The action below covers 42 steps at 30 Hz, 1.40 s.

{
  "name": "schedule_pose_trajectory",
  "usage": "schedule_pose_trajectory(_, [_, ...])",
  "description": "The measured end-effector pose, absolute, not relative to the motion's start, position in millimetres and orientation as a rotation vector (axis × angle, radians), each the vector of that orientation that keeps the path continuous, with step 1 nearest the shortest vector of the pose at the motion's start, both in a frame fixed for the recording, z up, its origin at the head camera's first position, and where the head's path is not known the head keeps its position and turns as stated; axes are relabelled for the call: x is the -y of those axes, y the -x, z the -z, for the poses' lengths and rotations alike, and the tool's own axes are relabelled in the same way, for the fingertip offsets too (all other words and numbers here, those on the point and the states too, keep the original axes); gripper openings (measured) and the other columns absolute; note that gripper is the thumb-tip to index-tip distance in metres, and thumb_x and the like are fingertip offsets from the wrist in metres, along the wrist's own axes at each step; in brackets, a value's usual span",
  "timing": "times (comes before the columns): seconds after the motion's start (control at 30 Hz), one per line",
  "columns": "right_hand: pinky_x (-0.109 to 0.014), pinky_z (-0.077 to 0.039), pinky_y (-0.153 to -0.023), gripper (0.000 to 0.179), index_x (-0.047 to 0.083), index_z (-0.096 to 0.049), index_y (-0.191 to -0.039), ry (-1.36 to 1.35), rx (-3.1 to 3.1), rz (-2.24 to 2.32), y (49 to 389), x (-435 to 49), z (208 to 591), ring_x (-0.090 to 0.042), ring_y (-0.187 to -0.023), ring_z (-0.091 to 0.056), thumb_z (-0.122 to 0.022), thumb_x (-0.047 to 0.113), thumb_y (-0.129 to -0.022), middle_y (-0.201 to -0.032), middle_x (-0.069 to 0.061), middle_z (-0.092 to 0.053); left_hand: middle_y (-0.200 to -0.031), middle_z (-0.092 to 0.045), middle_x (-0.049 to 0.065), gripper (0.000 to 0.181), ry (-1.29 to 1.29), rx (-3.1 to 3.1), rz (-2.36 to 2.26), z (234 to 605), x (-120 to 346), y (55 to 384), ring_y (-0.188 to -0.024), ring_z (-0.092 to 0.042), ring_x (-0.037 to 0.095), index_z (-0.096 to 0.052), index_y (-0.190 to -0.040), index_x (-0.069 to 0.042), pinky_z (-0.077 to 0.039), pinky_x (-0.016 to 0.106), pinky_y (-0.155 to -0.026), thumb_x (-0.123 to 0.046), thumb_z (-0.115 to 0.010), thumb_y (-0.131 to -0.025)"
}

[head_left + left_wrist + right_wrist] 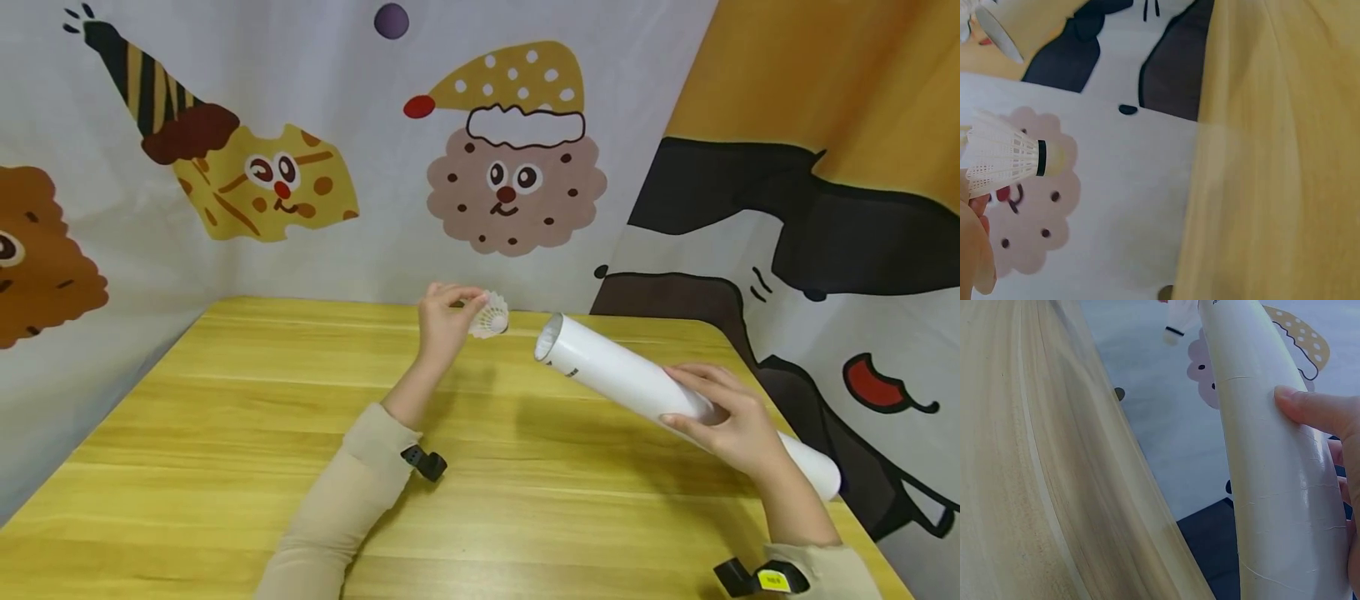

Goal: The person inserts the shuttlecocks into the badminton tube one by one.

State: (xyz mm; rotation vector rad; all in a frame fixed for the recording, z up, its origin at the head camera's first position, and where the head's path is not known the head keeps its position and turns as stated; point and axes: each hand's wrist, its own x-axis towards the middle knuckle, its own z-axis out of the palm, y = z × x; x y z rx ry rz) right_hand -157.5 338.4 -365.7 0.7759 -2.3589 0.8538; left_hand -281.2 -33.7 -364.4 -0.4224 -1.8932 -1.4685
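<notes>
Between thumb and fingers, my left hand (444, 321) pinches a white shuttlecock (491, 317) by its skirt, above the table's far part. In the left wrist view the shuttlecock (1010, 159) shows its netted skirt, a black band and a pale cork pointing right. My right hand (731, 417) grips a long white tube (618, 367) around its middle, thumb on the near side. The tube slants, its open end up and to the left, facing the shuttlecock a short gap away. Something white shows just inside that mouth. Creases mark the tube's wall (1279, 487) in the right wrist view.
A wood-grain table (225, 467) spans the space below both hands. Behind it hangs a white curtain (390, 242) with cartoon prints, close along the table's far edge. Small black cameras (426, 463) are strapped at both sleeves.
</notes>
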Motion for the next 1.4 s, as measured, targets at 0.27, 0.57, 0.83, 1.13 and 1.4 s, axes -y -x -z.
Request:
schedule_pose_trajectory(0.27, [-0.009,-0.038,-0.083,0.069,0.005,-0.066,-0.121,-0.775,2.36,-0.85,156,-338,365,-0.003,-0.109,-0.048,-0.088,-0.007,-0.056,-0.118,-0.008,-0.06,-0.083,-0.071,0.007,0.012,0.479,1.844,1.578,351,34,261,-0.082,-0.049,0.018,-0.075,-0.083,0.0,-0.039,0.028,-0.074,-0.011,-0.08,-0.078])
schedule_pose_trajectory(0.57, [-0.009,-0.038,-0.082,0.07,0.005,-0.067,-0.121,-0.76,2.373,-0.836,155,-337,365,-0.002,-0.109,-0.048,-0.088,-0.007,-0.056,-0.118,-0.007,-0.06,-0.085,-0.068,0.02,0.012,0.494,1.803,1.708,337,28,245,-0.083,-0.048,0.016,-0.072,-0.084,0.008,-0.037,0.03,-0.077,0.0,-0.077,-0.077])
schedule_pose_trajectory(0.83, [-0.008,-0.038,-0.082,0.069,0.006,-0.066,-0.122,-0.732,2.396,-0.845,155,-336,365,-0.002,-0.108,-0.048,-0.088,-0.006,-0.058,-0.119,-0.003,-0.059,-0.086,-0.065,0.012,0.011,0.472,1.808,1.819,320,12,221,-0.085,-0.052,0.012,-0.072,-0.084,0.007,-0.042,0.032,-0.082,-0.001,-0.077,-0.078])
schedule_pose_trajectory(1.13, [-0.008,-0.039,-0.082,0.069,0.006,-0.066,-0.122,-0.731,2.399,-0.858,154,-334,364,-0.001,-0.109,-0.048,-0.088,-0.007,-0.058,-0.12,-0.003,-0.059,-0.087,-0.064,0.003,0.014,0.412,1.876,1.924,340,-2,230,-0.09,-0.053,0.015,-0.074,-0.087,0.0,-0.04,0.043,-0.093,-0.01,-0.078,-0.079])
schedule_pose_trajectory(1.4, [-0.008,-0.041,-0.08,0.068,0.006,-0.066,-0.122,-0.75,2.406,-0.858,153,-332,364,-0.002,-0.109,-0.048,-0.088,-0.007,-0.058,-0.12,-0.003,-0.059,-0.088,-0.061,0.002,0.016,0.437,1.943,1.946,349,-4,233,-0.088,-0.052,0.016,-0.074,-0.09,-0.001,-0.044,0.047,-0.087,-0.014,-0.078,-0.081])
